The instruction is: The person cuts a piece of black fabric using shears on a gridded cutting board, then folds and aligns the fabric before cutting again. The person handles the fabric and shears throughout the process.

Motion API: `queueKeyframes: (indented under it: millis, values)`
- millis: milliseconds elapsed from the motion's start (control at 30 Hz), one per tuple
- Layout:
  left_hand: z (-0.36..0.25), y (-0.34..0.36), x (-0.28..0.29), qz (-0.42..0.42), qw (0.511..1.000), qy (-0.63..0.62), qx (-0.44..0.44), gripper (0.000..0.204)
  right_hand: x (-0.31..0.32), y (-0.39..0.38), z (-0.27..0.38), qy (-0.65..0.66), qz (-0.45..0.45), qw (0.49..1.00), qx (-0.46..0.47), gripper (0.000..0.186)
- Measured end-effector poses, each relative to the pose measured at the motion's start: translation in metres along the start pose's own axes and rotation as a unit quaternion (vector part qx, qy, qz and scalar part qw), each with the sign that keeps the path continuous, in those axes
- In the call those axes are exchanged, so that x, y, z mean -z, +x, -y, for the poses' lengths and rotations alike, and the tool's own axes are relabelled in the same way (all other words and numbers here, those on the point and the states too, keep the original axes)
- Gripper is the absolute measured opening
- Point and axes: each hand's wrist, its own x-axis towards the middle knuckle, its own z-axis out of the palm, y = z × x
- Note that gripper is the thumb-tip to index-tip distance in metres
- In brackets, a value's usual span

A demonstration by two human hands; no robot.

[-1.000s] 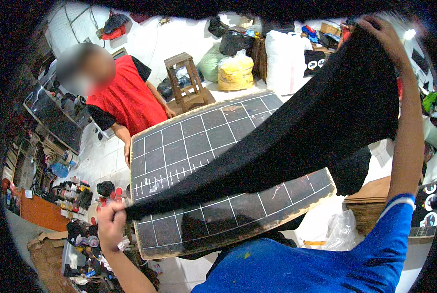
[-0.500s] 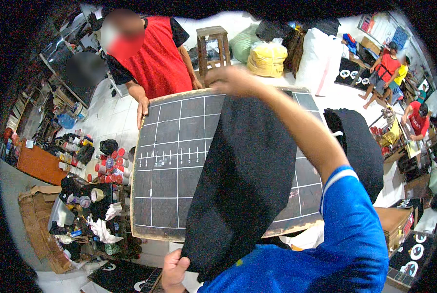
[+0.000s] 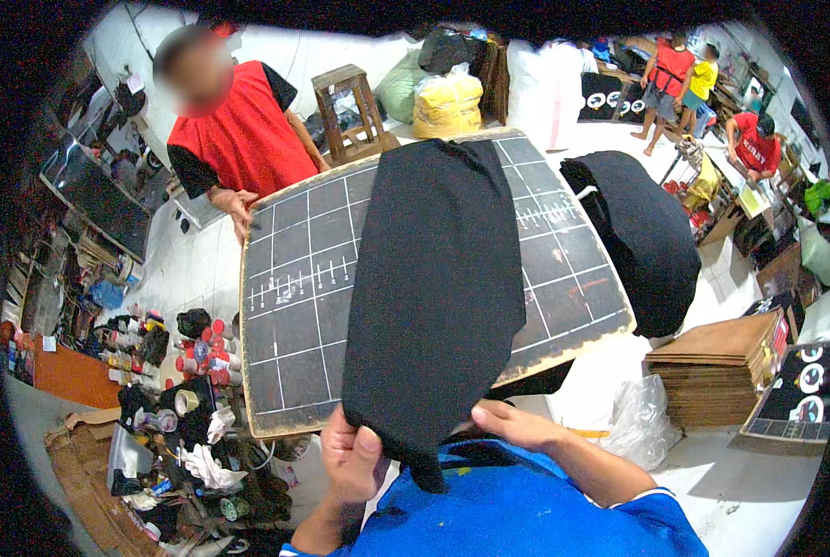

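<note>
A gridded dark board with worn pale edges carries a long piece of black cloth draped front to back across its middle. My left hand is closed on the cloth's near end, which hangs over the front edge. My right hand is at that edge just right of the cloth, thumb showing; its fingers are mostly hidden, so I cannot tell whether it grips. Opposite me a co-worker in red and black has a hand on the board's left side. A large black cloth bundle lies beyond the board's right side.
A wooden stool and filled sacks stand behind the board. Cluttered containers and rags crowd the lower left. A flat brown stack and clear plastic are at the lower right. Other people occupy the back right.
The cloth, earlier stretched aloft diagonally, now lies over the board. My right hand has come down from high up, past the far edge, to the near edge; my left hand keeps its hold.
</note>
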Motion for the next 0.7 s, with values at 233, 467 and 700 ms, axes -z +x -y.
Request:
queueKeyframes:
  millis: [233,467,700]
  values:
    - [0.004,-0.031,-0.02,-0.073,0.988,-0.069,-0.12,0.049,-0.008,0.038,0.004,0.605,0.086,0.773,0.169,0.056]
    - [0.006,-0.111,-0.043,-0.217,0.96,0.084,-0.152,0.049,-0.015,-0.109,0.028,0.424,-0.067,0.886,0.176,0.058]
    - [0.0,-0.163,-0.084,-0.252,0.947,0.162,-0.119,0.047,-0.021,-0.175,0.001,0.293,-0.141,0.924,0.203,0.077]
